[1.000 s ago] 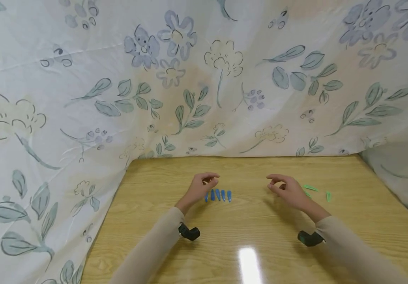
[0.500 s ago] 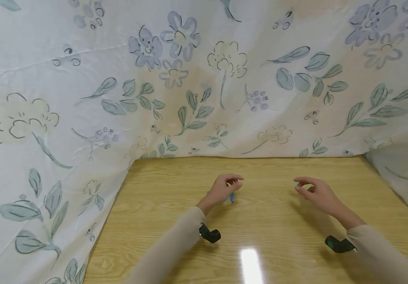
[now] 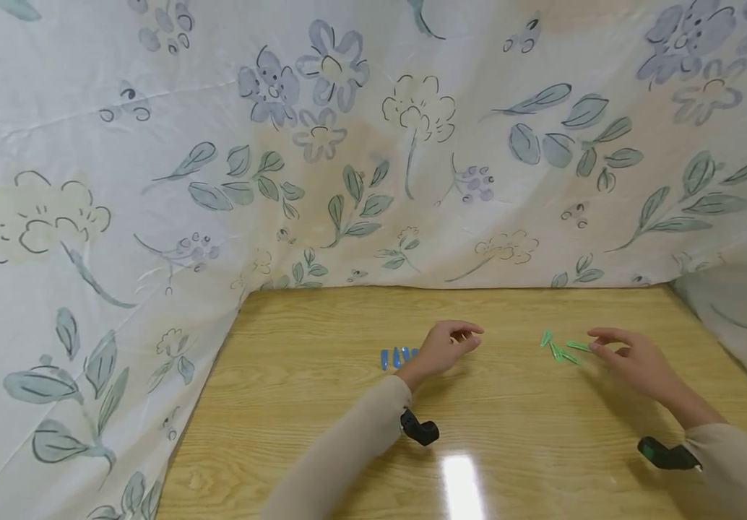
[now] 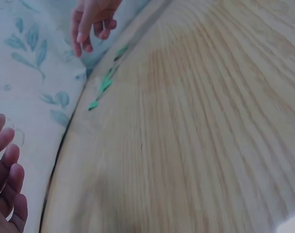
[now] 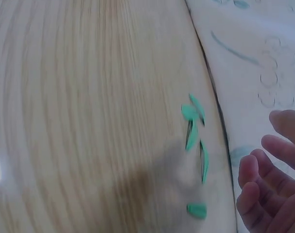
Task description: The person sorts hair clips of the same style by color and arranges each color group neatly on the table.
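Observation:
My left hand (image 3: 446, 345) hovers over the table with loosely bent fingers and holds nothing. Its wrist and forearm partly hide a row of several blue hair clips (image 3: 384, 359) lying side by side. To the right, my right hand (image 3: 633, 361) is held just above the table, fingers relaxed, nothing between them. It is nearest to a loose group of several green hair clips (image 3: 555, 351), which lie at mixed angles. The right wrist view shows these small slim green clips (image 5: 204, 162) left of the fingers (image 5: 271, 189), apart from them.
A light wooden table (image 3: 321, 419) carries everything. Floral cloth (image 3: 347, 144) hangs along its back edge and both sides. Each wrist wears a black camera (image 3: 420, 427). A bright light reflection lies on the table's near middle.
Both hands have moved right. My left hand went from beside the blue hair clips to past them; my right hand passed over the green hair clips, which now show to its left.

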Demonstrator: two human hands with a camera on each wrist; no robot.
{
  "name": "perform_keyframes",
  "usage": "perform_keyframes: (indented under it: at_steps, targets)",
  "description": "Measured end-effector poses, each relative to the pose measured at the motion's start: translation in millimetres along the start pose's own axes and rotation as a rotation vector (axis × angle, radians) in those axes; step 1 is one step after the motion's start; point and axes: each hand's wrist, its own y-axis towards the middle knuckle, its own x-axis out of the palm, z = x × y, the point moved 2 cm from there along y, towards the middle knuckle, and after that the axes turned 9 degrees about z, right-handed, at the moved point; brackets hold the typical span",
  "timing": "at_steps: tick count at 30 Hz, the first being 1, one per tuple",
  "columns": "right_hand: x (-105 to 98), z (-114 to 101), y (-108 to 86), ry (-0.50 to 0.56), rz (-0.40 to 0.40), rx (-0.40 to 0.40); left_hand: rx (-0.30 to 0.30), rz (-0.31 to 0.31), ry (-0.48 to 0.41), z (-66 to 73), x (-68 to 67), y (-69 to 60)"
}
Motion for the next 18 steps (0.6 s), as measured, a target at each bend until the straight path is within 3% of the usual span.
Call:
perform_keyframes:
  at_steps: [14, 18]
  targets:
    - [-14.7, 36.7, -7.2, -0.050, -0.002, 0.013, -0.024, -0.078, 0.047, 13.9, 58.1, 12.6]
    - [-13.7, 46.8, -9.6, -0.058, -0.058, 0.065, -0.046, -0.098, 0.047, 19.6, 76.3, 12.8]
